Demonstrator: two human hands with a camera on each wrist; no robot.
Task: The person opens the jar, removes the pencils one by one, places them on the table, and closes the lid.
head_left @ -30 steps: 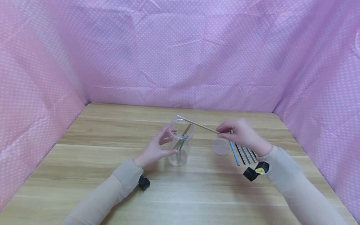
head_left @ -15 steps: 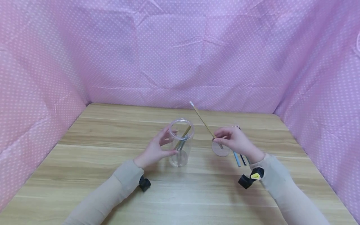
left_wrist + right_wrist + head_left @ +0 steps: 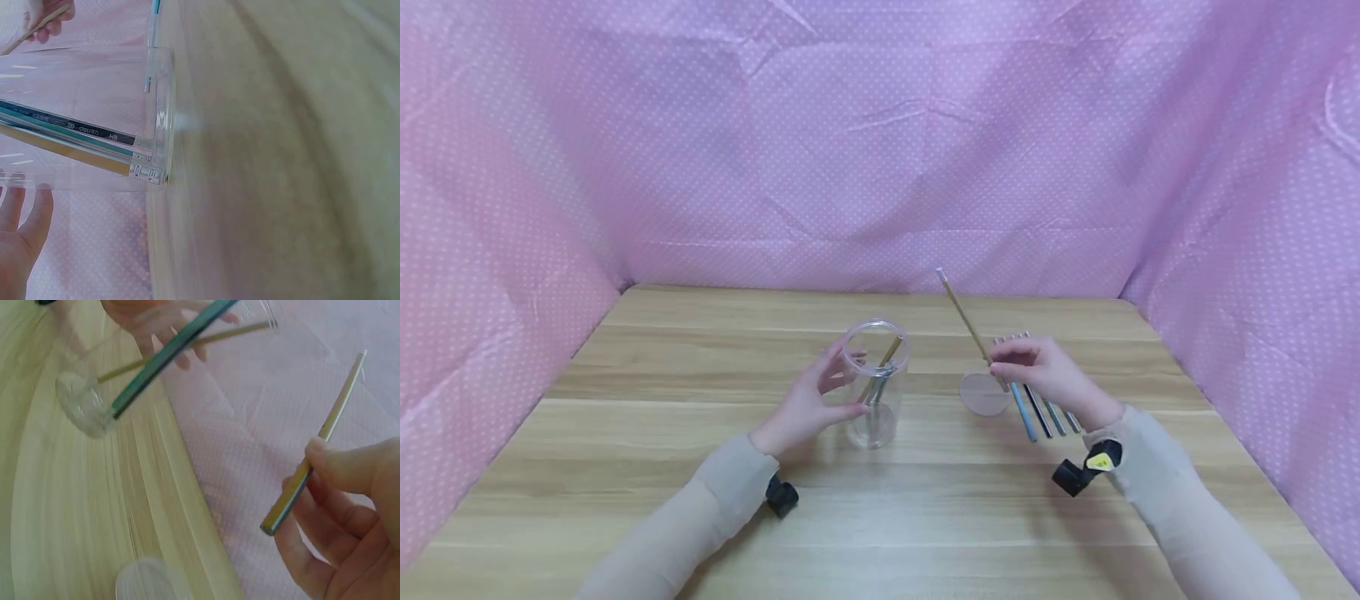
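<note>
My left hand (image 3: 808, 404) holds a tall clear jar (image 3: 871, 429) upright on the table, thumb on the near side and fingers round the back. Several pencils lean inside the jar; a black one (image 3: 87, 128), a green one and a yellow one (image 3: 94, 157) show in the left wrist view, metal-banded ends at the bottom. Right of the jar, above the table, my right hand (image 3: 1048, 375) pinches a yellow pencil (image 3: 964, 319) between thumb and fingers. This pencil tilts up and to the left, its eraser end high and its flat, unsharpened end (image 3: 269, 529) low.
A round clear lid (image 3: 983, 395) lies between the jar and my right hand. Several more pencils, a light blue one (image 3: 1024, 414) leftmost, lie in a row partly under the right hand. A pink dotted cloth (image 3: 880, 167) walls the wooden table (image 3: 700, 350) behind and at the sides.
The yellow pencil in my right hand has swung from nearly level over the jar's rim to steeply tilted, away from the jar. My left hand keeps its hold on the jar.
</note>
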